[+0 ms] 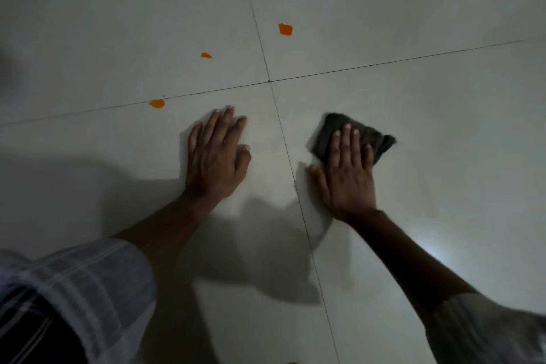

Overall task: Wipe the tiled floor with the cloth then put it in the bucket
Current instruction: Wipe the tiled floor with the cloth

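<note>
Item one, my right hand [347,174]: I have it palm-down with fingers straight and spread, pressing the dark cloth [354,134] flat onto the tiled floor [443,127]; the grip is a flat press, nothing curled round the fabric. The cloth lies folded under and beyond my fingertips, its far edge and right corner sticking out past them, blurred at the edges. Item two, my left hand [217,156]: flat on the floor, fingers straight and close together, holding nothing, on the other side of a grout line [291,168] that runs between the two hands. That line crosses another at a junction just beyond and between the grips. Item three, orange spots: one [157,103] beyond my left hand and to its left, touching the crosswise grout line; a smaller one [206,55] farther out; a third [285,29] farthest, beyond the junction, well apart from the cloth. Item four, striped sleeve [88,281] rolled above my left forearm. The lighting is dim, with shadows under both arms.
</note>
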